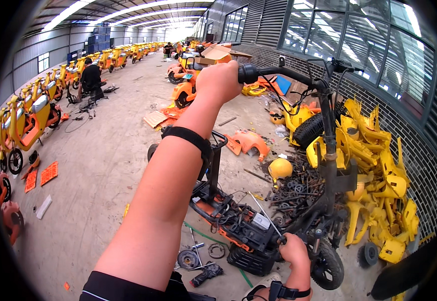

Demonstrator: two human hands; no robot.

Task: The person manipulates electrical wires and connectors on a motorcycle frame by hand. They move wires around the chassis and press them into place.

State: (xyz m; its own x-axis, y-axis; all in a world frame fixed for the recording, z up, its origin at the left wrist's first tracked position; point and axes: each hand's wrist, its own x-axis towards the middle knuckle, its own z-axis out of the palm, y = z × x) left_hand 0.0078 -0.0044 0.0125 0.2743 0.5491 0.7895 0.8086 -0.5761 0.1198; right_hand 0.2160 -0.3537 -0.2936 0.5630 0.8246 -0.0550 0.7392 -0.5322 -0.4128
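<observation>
My left hand (217,80) grips the black handlebar grip (247,73) of a stripped scooter frame (332,190), its forearm crossing the middle of the view. Low on the right, my right hand (294,251) is closed on the black handle of a long, thin metal tool (263,212), whose shaft rests over the exposed footboard with wiring and a silver box (260,220). The front wheel (327,268) is just right of that hand. A black and red power tool (207,275) and round metal parts (188,259) lie on the floor below the frame.
Several yellow body panels (379,165) are piled against the brick wall at right, beside dark metal parts (291,198) and a loose tire (308,130). Rows of yellow scooters (38,123) line the left. A crouching person in black (91,80) is among parts. Orange panels (246,143) lie ahead.
</observation>
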